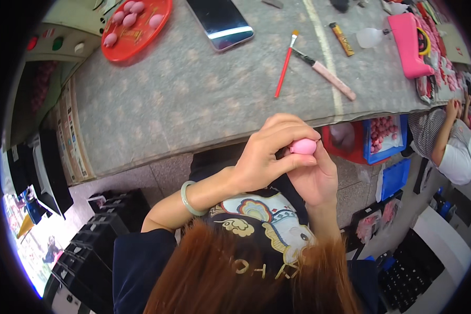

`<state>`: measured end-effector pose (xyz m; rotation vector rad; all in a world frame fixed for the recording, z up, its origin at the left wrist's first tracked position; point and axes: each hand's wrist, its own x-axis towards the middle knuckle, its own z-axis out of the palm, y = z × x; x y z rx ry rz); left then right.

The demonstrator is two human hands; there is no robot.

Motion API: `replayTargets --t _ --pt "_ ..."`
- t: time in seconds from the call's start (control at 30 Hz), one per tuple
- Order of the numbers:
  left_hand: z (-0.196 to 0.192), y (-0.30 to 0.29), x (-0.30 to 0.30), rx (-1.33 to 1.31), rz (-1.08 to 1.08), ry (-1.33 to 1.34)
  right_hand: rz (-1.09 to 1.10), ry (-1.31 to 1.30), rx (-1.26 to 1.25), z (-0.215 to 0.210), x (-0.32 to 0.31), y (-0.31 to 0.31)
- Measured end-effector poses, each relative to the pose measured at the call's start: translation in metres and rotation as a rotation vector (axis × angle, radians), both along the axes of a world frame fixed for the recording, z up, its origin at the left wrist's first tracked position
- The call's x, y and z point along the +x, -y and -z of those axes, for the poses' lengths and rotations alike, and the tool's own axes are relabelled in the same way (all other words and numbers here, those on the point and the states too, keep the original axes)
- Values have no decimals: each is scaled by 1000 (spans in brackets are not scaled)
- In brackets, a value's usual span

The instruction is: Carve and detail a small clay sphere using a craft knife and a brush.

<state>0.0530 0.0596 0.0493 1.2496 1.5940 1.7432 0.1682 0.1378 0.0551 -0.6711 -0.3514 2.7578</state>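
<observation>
Pink and rounded, the small soft piece [303, 146] sits pinched between both hands just below the near edge of the grey surface [193, 94], over the person's lap rather than over the bench. The left hand [269, 154] curls across it from above, its fingers [293, 127] clenched around the upper side, while the right hand [314, 180] cups it from beneath with the thumb pressed near its tip. Only a sliver of the piece shows; the rest is hidden inside the 2 palms, so its full shape cannot be told.

Risk here lies mostly in the position. Held off the surface, the piece would fall to the tiled floor [157, 175] or into the dark crates [104, 225] if either grip slackened, and a smooth, rounded thing looks likely to squirt out under a hard pinch. Pressing too firmly could also dent or mark it, judging by how soft it appears.

On the surface lie a red tray [141, 26] carrying several similar pink pieces, a phone [220, 21], a red-handled brush [285, 65] and a pink-handled knife [327, 76] well apart from the hands. Reaching forward blind for the knife, with its blade end facing the brush, could nick a finger. Another person [450, 146] sits at the right, clear of the work.
</observation>
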Motion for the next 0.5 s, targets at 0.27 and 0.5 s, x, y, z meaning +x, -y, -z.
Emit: replayTargets --t 0.27,0.5 --pt "-7 -54 18 64 144 96 334 102 233 -13 17 -30" --pt "-13 -42 10 100 231 344 235 -25 253 -22 12 -24"
